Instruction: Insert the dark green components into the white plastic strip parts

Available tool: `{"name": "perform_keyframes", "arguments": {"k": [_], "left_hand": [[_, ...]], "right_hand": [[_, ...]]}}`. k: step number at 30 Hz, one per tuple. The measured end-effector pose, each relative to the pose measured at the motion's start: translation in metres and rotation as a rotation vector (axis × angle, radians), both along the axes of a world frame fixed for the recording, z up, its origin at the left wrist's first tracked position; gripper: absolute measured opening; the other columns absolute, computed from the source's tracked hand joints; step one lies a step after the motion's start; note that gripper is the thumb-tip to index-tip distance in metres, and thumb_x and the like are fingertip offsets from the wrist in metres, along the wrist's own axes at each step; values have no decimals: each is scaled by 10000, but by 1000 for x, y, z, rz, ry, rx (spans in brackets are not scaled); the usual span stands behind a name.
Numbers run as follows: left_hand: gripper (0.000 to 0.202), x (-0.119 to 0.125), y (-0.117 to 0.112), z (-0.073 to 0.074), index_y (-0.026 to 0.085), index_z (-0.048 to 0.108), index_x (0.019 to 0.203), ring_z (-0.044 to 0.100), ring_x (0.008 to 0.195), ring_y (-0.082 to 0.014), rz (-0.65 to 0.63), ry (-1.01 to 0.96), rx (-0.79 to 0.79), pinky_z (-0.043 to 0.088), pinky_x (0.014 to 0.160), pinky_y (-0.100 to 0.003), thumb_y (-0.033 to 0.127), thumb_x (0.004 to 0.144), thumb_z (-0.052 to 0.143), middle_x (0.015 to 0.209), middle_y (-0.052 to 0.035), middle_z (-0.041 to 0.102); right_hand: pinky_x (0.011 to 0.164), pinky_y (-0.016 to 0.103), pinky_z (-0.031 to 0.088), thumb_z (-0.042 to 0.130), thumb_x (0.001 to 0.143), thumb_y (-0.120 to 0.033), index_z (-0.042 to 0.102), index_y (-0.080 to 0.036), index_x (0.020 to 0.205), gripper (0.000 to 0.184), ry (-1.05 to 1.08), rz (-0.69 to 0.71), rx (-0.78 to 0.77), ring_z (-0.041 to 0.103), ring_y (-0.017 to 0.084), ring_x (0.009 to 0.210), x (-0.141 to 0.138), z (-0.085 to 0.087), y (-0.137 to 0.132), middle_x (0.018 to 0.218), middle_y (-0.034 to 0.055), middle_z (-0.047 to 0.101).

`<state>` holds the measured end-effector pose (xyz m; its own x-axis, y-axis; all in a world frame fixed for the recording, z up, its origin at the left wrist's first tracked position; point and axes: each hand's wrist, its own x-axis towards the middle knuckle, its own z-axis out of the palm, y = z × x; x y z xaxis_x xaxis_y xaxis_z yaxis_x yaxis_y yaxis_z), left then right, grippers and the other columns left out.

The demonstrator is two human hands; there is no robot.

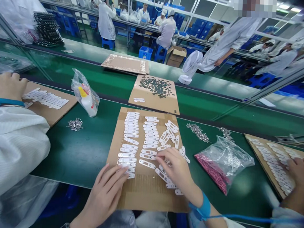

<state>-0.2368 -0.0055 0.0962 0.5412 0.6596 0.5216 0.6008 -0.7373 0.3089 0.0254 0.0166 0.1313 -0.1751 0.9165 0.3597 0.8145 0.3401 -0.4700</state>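
A brown cardboard sheet [143, 191] lies on the green bench in front of me. Several small white oblong parts [131, 130] are lined up on it in columns, with loose ones [170, 133] to the right. My left hand [105, 192] lies flat on the sheet's near left edge, fingers stretched out, fingertips touching the lowest white parts. My right hand [176, 169] rests over loose parts near the sheet's right edge, fingers curled down onto them; what they pinch is hidden. A blue wrist strap [203, 207] with a cord circles my right wrist.
A clear bag of pink pieces [221, 164] lies right of the sheet, metal clips [198, 132] behind it. Another pile of clips [75, 124] and a bagged white bottle [87, 97] sit to the left. Co-workers' hands [7, 84] [299, 172] work at neighbouring cardboard sheets. A white fan [190, 67] stands beyond.
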Motion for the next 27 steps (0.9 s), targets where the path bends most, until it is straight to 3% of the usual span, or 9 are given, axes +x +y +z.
{"name": "perform_keyframes", "arguments": {"k": [3,7,14,18,23,27], "left_hand": [[474,17,-4,8,158,512,1288,406,1290,-185,-62,157,10,164,1157,-396,17,856,375,1351,-13,544],[451,47,-2,11,122,488,1318,348,1320,-239,-65,357,92,33,1159,-453,181,881,395,1401,-24,495],[455,77,-1,-7,93,522,1274,427,1262,-249,18,402,110,233,1048,-466,169,869,330,1365,-61,530],[501,79,-4,-5,83,484,1305,434,1265,-239,64,412,102,270,1022,-456,103,837,305,1379,-70,515],[553,62,-11,11,136,437,1352,334,1336,-230,2,420,65,189,1083,-438,107,806,350,1441,-17,446],[533,54,-21,14,146,430,1365,256,1376,-256,-52,437,63,137,1111,-452,151,835,379,1464,-10,411]], "right_hand": [[646,288,461,530,915,-206,605,-186,827,117,8,-50,26,569,162,711,15,9,-16,748,32,638],[620,274,450,536,909,-210,625,-190,870,99,-99,11,45,564,164,721,15,6,-41,772,37,636],[596,288,424,437,952,-227,610,-184,864,199,-230,-49,28,540,178,724,0,-19,-60,781,53,606],[606,293,428,436,950,-190,611,-170,881,190,-230,7,67,526,175,719,0,-21,-60,790,56,616],[617,289,460,475,938,-182,619,-178,936,144,-137,63,54,543,166,730,-10,-19,-60,813,50,638],[668,307,501,547,911,-216,568,-175,1121,216,-3,-20,100,586,180,786,-9,-18,-57,888,61,669]]}}
